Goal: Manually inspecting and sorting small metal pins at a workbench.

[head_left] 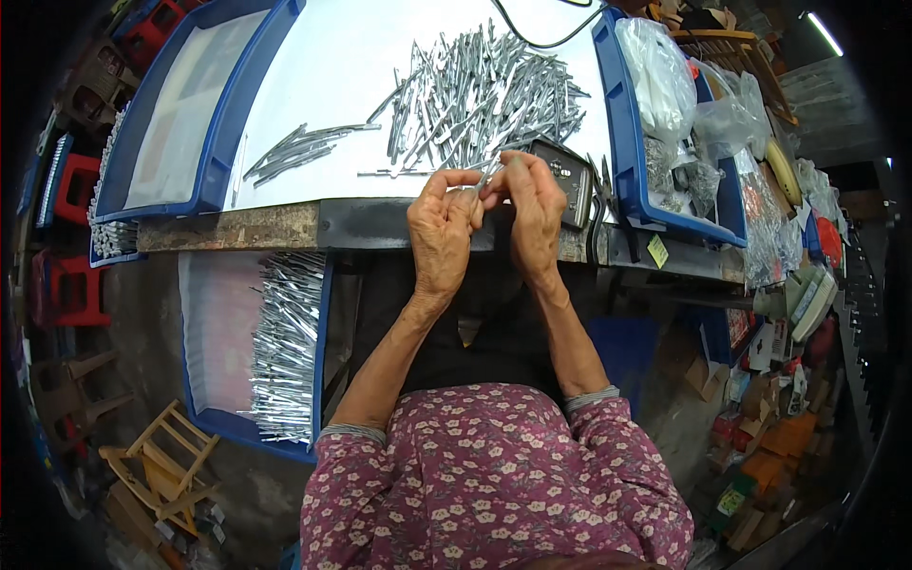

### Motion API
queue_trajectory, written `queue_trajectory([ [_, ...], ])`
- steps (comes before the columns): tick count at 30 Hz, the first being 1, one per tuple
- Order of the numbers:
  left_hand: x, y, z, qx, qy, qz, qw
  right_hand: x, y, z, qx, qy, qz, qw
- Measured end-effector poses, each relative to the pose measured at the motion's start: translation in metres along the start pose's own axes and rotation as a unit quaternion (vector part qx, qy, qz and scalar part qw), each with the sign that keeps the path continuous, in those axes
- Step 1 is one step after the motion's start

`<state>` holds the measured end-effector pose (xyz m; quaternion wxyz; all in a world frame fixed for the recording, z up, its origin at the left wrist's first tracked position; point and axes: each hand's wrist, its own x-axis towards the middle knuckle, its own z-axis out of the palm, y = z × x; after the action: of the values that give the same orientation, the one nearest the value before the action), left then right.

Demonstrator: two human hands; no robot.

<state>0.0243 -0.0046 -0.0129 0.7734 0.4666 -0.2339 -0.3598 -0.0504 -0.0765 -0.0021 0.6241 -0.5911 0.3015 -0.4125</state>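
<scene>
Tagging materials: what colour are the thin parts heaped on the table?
The thin parts are silvery grey, best shown in the head view.

Left of the workbench (237,229) stand red plastic stools (78,263); in front of its left end, a small wooden stool (163,475) rests on the grey floor (252,480). Beyond its right end are a slat-backed chair (746,59) and a lit tube light (825,34).
</scene>
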Motion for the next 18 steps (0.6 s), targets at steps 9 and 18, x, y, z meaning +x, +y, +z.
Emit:
queue_trajectory([
  [9,0.0005,-0.0025,-0.0076,-0.058,-0.025,-0.025,0.998,-0.0014,0.0045,0.0038,-0.060,-0.019,-0.006,0.998],
  [18,-0.0008,-0.0049,-0.0087,-0.068,-0.010,-0.006,0.998,-0.0049,0.0083,0.0075,-0.054,-0.012,-0.039,0.998],
])
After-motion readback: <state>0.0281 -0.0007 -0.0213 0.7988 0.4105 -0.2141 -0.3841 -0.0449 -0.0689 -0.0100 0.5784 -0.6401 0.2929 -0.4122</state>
